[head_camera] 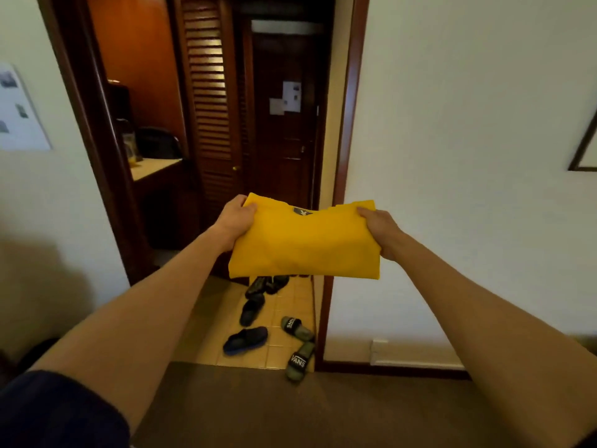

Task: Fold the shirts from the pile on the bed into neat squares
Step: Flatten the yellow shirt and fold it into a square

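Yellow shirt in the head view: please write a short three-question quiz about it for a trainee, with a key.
1. True or false: the yellow shirt lies on a bed.
2. Which hands hold it? A) left only B) right only C) both
3. What footwear lies on the tiled floor under the shirt?

Key:
1. False; it is held up in the air, folded.
2. C; the left hand and right hand grip opposite edges.
3. Slides; the green slides read VANS.

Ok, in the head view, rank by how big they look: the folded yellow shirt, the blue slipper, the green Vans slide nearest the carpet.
1. Folded yellow shirt, held nearest the camera, which inflates it.
2. Blue slipper and green Vans slide: look alike, unranked.
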{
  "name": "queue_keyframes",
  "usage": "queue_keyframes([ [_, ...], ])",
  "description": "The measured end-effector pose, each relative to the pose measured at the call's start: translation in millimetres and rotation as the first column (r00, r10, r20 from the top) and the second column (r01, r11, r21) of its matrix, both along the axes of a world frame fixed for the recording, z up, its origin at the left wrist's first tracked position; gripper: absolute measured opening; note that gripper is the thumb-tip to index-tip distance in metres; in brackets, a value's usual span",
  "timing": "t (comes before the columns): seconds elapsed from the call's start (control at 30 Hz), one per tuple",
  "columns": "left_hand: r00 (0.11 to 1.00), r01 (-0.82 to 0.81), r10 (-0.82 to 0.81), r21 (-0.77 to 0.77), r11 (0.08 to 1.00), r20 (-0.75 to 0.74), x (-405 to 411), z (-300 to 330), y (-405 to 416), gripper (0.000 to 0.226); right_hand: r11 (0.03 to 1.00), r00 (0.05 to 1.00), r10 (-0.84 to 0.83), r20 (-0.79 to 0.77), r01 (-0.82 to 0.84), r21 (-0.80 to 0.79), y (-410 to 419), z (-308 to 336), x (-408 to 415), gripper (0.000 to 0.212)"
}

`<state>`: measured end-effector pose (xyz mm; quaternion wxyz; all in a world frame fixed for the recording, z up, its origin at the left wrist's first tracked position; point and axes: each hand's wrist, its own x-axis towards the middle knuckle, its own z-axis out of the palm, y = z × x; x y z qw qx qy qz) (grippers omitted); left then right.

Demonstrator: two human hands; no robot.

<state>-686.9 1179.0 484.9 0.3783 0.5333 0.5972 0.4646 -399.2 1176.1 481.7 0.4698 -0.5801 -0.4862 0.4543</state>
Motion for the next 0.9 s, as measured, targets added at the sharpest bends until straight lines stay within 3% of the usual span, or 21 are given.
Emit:
queue_keyframes([
  [0.4,0.997,-0.012,0.015,-0.029,1.000,0.074,-106.2,2.5,215.2,0.038,1.000,0.999,0.031,-0.015,-0.031,-0.004,227.0,4.2,-111.2,0.053],
  [0.9,0.995,0.019,-0.016,-0.026,0.999,0.101,-132.1,-25.7,542.1,0.041,0.998,0.999,0.047,-0.008,-0.048,-0.028,553.0,-22.4,-135.5,0.051],
])
